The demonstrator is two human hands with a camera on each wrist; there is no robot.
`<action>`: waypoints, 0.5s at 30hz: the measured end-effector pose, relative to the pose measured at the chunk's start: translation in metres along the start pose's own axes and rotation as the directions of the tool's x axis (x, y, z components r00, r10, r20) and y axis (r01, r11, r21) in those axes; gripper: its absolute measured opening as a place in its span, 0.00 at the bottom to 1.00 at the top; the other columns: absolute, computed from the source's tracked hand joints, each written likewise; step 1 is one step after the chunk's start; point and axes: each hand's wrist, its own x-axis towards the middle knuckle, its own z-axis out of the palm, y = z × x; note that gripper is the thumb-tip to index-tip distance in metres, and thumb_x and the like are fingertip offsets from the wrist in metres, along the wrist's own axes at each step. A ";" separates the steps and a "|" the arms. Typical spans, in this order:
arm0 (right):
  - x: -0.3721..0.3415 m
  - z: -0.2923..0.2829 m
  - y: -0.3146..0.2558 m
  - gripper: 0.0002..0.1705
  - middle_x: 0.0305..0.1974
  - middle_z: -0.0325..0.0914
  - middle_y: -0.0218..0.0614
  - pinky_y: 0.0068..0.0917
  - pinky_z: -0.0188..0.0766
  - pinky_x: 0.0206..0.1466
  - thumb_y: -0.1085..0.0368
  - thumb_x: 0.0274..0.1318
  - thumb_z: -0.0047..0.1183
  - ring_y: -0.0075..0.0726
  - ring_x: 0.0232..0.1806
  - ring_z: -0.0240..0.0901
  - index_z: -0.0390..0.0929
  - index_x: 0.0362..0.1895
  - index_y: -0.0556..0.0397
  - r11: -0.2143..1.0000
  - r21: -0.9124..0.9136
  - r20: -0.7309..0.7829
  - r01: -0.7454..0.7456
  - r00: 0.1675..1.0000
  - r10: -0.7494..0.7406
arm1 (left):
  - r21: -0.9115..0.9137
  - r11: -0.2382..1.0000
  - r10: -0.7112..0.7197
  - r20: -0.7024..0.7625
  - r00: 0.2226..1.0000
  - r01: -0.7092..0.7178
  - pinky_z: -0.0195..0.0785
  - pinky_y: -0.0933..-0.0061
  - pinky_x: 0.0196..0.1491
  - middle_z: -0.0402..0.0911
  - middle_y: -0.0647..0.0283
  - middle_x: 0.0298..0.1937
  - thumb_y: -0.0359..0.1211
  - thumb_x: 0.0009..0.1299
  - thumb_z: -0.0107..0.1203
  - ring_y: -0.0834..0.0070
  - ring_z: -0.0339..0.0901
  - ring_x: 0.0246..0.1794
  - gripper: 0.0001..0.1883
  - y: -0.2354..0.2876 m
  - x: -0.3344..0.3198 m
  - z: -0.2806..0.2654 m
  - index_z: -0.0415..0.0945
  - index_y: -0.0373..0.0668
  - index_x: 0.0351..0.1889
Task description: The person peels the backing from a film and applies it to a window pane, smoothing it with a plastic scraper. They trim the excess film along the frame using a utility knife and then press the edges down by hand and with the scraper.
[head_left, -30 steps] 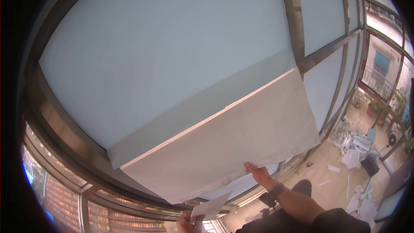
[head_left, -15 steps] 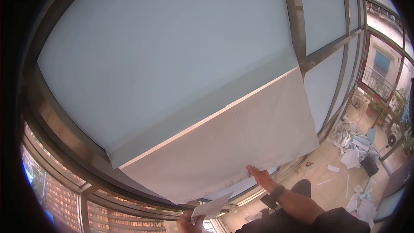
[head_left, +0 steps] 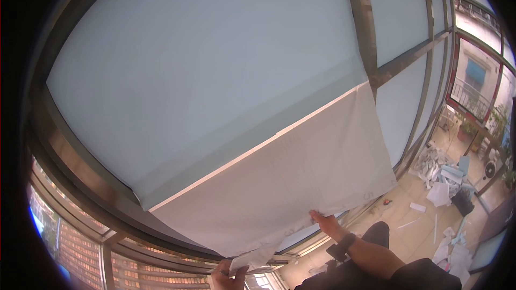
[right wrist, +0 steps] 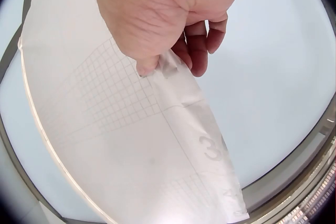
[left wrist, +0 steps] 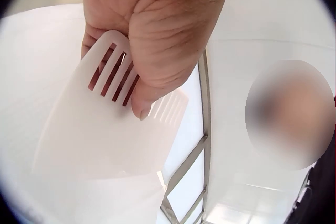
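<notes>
A large pale sheet with printed grid lines and numerals lies over a blue-grey glass panel, its upper edge forming a bright slanting line. My right hand pinches the sheet's lower edge between thumb and fingers; in the right wrist view this hand bends the margin near a printed 3. At the bottom, my left hand holds a white plastic scraper by the sheet's lower left corner. The left wrist view shows the left hand gripping the slotted end of the scraper.
Metal frame bars border the glass. Crumpled paper and a dark bin are on the tiled floor at the right, with plants and a doorway beyond. A brick-patterned facade shows through the window at lower left. A blurred face appears in the left wrist view.
My left hand has shifted a little up and left, and the scraper has turned, its blade now overlapping the sheet's lower corner. My right hand has moved slightly right and down, still pinching the edge.
</notes>
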 end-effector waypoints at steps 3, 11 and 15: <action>0.000 -0.002 0.006 0.32 0.38 0.83 0.36 0.32 0.71 0.49 0.37 0.63 0.52 0.31 0.41 0.75 0.84 0.41 0.57 1.000 -0.026 0.003 -0.003 1.000 0.003 | 0.191 0.981 -0.045 -0.014 0.999 0.047 0.75 0.54 0.49 0.85 0.47 0.47 0.43 0.68 0.64 0.51 0.83 0.47 0.27 0.015 0.006 -0.020 0.77 0.31 0.57; 0.003 -0.003 0.036 0.18 0.31 0.80 0.31 0.26 0.74 0.38 0.54 0.65 0.59 0.24 0.34 0.76 0.80 0.37 0.59 0.991 0.124 0.108 -0.057 0.993 0.043 | 0.127 0.948 0.314 -0.520 0.794 -0.292 0.74 0.63 0.43 0.82 0.55 0.37 0.29 0.64 0.64 0.63 0.82 0.41 0.14 0.044 0.078 -0.081 0.79 0.33 0.45; -0.021 -0.025 0.057 0.18 0.31 0.81 0.32 0.25 0.76 0.37 0.53 0.65 0.59 0.24 0.33 0.78 0.81 0.38 0.58 0.973 -0.121 0.202 0.198 0.964 -0.171 | 0.511 0.765 0.625 -0.443 0.643 -0.392 0.70 0.56 0.38 0.79 0.48 0.33 0.32 0.66 0.63 0.48 0.78 0.35 0.10 0.135 0.144 -0.125 0.77 0.35 0.39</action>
